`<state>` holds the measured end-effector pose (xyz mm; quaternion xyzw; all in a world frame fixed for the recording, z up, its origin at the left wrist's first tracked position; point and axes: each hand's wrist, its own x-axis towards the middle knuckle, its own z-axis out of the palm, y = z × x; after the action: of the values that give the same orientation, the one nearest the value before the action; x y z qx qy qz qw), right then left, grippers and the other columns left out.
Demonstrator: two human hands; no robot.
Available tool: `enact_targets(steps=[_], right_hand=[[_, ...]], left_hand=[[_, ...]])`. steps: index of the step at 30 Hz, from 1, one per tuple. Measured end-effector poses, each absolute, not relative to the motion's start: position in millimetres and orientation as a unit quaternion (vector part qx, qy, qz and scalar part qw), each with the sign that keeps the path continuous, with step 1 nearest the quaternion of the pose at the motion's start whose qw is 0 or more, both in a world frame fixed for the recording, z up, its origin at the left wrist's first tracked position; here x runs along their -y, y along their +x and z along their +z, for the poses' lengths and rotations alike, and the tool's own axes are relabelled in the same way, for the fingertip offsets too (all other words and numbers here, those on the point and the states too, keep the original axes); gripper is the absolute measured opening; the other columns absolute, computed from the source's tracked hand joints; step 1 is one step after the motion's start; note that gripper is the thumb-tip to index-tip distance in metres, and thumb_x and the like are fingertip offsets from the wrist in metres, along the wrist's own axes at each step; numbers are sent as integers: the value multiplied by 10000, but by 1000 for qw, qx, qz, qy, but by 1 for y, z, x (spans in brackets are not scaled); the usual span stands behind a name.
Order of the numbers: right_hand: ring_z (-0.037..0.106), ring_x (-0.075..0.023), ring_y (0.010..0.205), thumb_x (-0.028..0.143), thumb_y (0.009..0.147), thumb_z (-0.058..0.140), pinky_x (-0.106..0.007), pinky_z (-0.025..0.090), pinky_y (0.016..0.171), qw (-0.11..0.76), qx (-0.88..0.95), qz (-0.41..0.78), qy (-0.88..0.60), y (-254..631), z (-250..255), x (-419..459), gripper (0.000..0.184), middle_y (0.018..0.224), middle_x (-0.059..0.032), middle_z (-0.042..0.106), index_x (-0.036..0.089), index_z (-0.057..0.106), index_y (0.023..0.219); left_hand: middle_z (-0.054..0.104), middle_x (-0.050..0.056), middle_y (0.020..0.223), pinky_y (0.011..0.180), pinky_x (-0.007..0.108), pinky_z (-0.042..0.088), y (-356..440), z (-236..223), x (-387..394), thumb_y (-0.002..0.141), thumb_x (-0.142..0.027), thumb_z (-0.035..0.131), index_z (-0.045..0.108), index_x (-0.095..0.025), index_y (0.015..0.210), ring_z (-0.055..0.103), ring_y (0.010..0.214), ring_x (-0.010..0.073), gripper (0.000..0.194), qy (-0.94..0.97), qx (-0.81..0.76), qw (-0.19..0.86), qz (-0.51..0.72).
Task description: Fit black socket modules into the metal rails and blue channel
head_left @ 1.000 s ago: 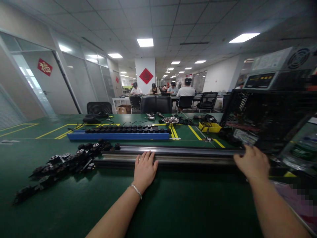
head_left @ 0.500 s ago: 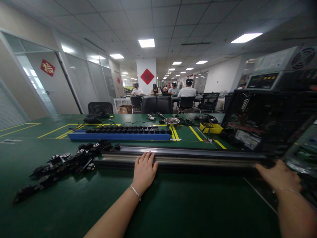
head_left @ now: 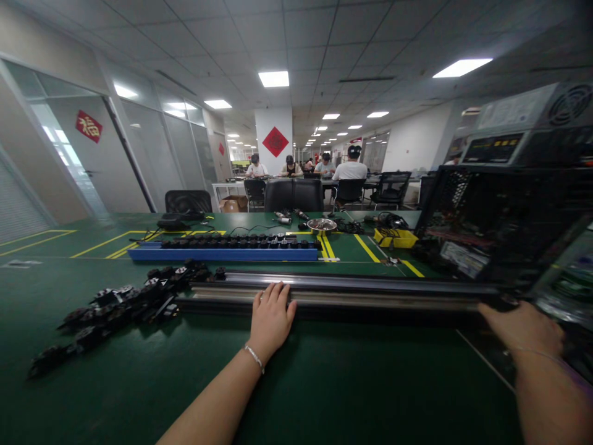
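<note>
A long dark channel-shaped rail with a shiny metal inner face (head_left: 370, 301) lies across the green table in front of me. My left hand (head_left: 271, 315) rests palm down on its near side, fingers stretched forward over the rail and the thumb a little apart. At the rail's right end my right hand (head_left: 523, 330) holds it, the thumb pointing left along it and the other fingers curled and partly hidden. Left of the rail lies a heap of black small parts with silvery discs (head_left: 120, 303), some touching its left end.
Behind the rail stands a blue bar (head_left: 222, 254) with a row of black parts. Beyond are a metal dish (head_left: 322, 225), cables and a yellow bin (head_left: 395, 238). An opened black computer case (head_left: 519, 210) stands at the right. Several people sit at far tables.
Both hands stay where they were on the rail. The view has shifted only very slightly.
</note>
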<state>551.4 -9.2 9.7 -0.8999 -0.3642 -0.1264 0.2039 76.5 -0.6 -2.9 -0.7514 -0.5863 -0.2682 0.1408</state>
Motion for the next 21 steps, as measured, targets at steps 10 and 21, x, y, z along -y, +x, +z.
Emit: enact_targets(steps=[10, 21], right_hand=[[519, -355, 1052, 545, 705, 408, -430, 375, 775, 214, 334, -85, -914, 544, 15, 8, 628, 1096, -244, 579, 137, 589, 1149], [567, -362, 980, 564, 681, 418, -439, 398, 725, 203, 339, -69, -916, 550, 15, 7, 591, 1050, -214, 615, 192, 620, 1094]], left_hand=[[526, 55, 1298, 1024, 438, 288, 76, -3, 0, 885, -398, 335, 501, -252, 1250, 397, 1244, 234, 426, -750, 593, 132, -262], [526, 60, 1297, 1020, 434, 291, 77, -3, 0, 890, -401, 325, 507, -233, 1241, 402, 1241, 234, 429, -752, 589, 133, -266]])
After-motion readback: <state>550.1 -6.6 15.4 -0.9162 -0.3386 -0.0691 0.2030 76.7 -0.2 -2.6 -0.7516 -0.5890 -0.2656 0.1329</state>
